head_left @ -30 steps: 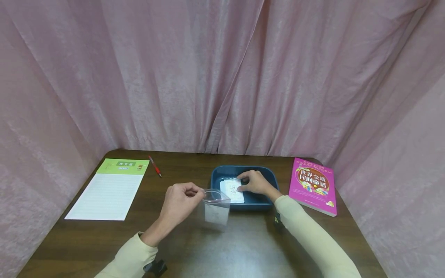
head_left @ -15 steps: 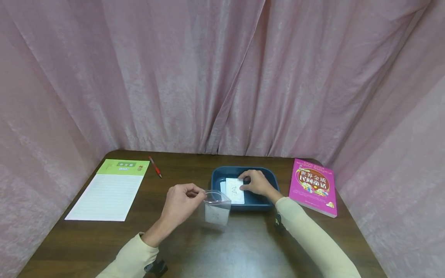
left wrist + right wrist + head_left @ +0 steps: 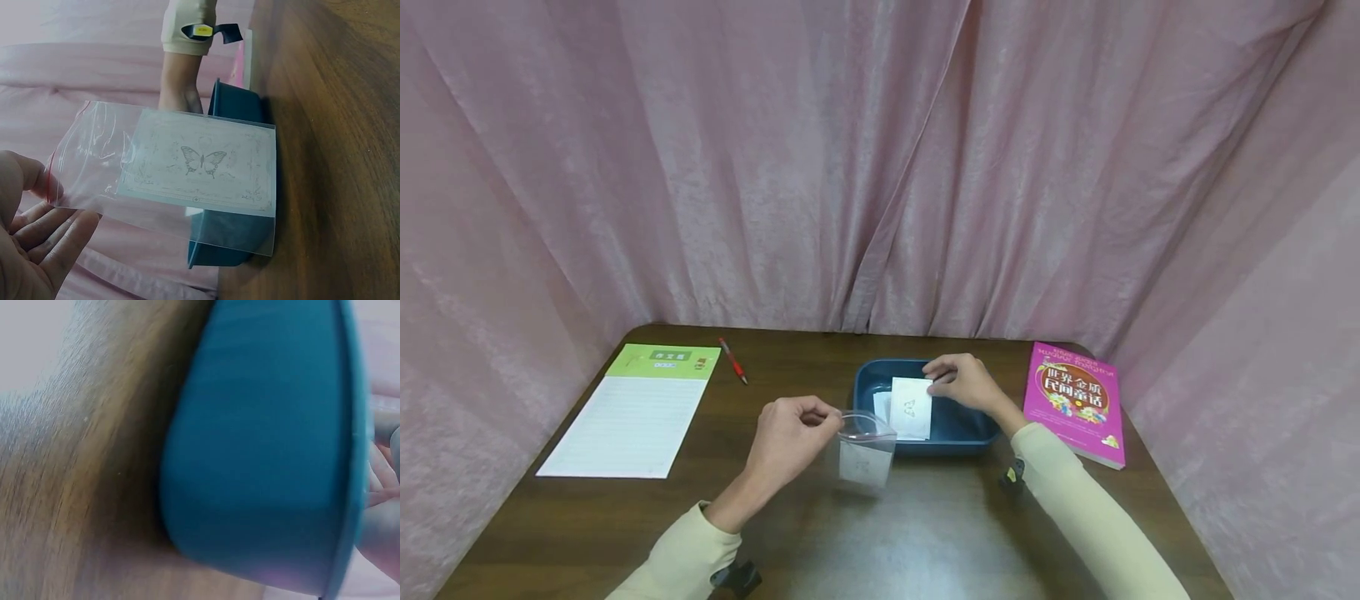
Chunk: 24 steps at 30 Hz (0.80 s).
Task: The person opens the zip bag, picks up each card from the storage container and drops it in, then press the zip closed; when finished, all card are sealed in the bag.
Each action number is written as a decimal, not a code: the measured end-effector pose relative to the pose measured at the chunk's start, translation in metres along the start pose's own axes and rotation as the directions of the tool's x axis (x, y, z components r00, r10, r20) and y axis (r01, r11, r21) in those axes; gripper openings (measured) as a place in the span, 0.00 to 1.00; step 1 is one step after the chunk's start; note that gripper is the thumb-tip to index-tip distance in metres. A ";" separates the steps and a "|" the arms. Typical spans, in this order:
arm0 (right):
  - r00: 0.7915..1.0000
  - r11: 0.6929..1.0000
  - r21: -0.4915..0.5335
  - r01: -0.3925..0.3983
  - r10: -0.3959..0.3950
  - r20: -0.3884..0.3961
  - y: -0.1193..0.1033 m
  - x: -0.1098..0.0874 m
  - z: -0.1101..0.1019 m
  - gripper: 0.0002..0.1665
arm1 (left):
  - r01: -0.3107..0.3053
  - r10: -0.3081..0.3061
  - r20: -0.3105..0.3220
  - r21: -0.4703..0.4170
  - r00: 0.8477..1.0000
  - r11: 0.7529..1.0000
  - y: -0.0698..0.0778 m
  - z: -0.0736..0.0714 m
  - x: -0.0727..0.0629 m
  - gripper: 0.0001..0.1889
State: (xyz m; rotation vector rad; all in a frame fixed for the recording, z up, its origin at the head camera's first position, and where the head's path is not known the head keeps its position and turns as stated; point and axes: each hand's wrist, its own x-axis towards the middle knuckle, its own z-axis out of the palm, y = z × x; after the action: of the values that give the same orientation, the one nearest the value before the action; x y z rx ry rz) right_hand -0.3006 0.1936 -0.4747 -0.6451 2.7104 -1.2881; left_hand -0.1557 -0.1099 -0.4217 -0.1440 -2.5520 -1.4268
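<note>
Head view: two hands work well apart from each other. The left hand (image 3: pixel 793 437) pinches the top edge of one clear bag (image 3: pixel 867 454), which hangs at its three o'clock, in front of one blue bin (image 3: pixel 951 448). The right hand (image 3: pixel 966 385) pinches one white card (image 3: pixel 913 407) near its upper right corner; the card is at that hand's eight o'clock, at the bin's left half. More pale cards (image 3: pixel 882 406) show behind it, too overlapped to count. Left wrist view: one butterfly card (image 3: pixel 199 159) shows inside the bag; whether others lie behind it cannot be told. Around the bin are one lined pad (image 3: pixel 632 412) at nine o'clock, one red pen (image 3: pixel 732 361) nearer ten, one pink book (image 3: pixel 1075 404) at three
</note>
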 end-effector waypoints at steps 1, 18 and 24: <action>1.000 1.000 0.017 -0.003 0.003 0.002 -0.001 -0.001 -0.002 0.17 | 0.001 -0.001 -0.001 0.001 1.000 1.000 0.000 0.000 0.000 0.03; 0.997 0.997 0.068 0.027 -0.021 -0.080 -0.026 -0.020 -0.028 0.13 | -0.019 0.019 0.005 0.015 1.000 1.000 -0.002 0.001 0.004 0.04; 0.983 0.995 0.041 0.093 -0.086 -0.162 -0.053 -0.029 -0.039 0.11 | -0.047 0.047 -0.010 0.038 0.999 0.998 -0.003 0.003 0.007 0.04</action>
State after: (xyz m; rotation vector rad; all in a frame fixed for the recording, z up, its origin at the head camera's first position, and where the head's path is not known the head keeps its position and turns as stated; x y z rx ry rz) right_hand -0.2656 0.2033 -0.4125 -0.6947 2.7942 -1.4836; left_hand -0.1638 -0.1095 -0.4240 -0.1885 -2.5474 -1.3579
